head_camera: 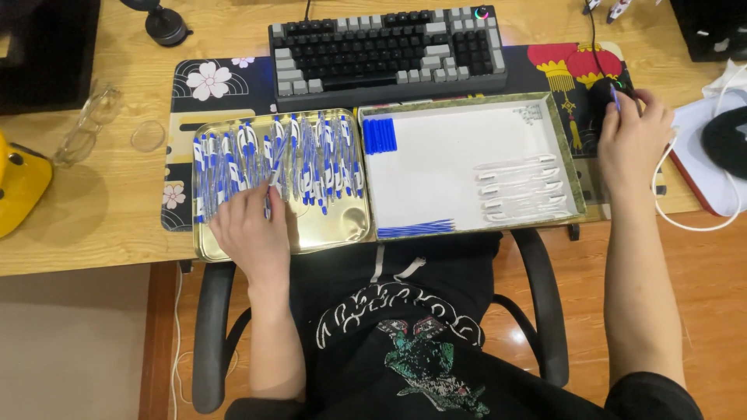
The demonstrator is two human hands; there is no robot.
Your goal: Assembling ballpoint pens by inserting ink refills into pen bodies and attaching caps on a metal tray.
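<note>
- Pens (276,159) lie in rows on the gold tray (334,233); left hand (250,227) pinches one at the front.
- Right hand (634,132) rests curled over the mouse (608,92) beside the white box (436,175).

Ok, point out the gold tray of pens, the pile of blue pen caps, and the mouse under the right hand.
gold tray (334,233), head view, bare bottom near its front right corner.
blue pen caps (380,134), head view, middle of the pile.
mouse (603,92), head view, dark top left of the fingers.
</note>
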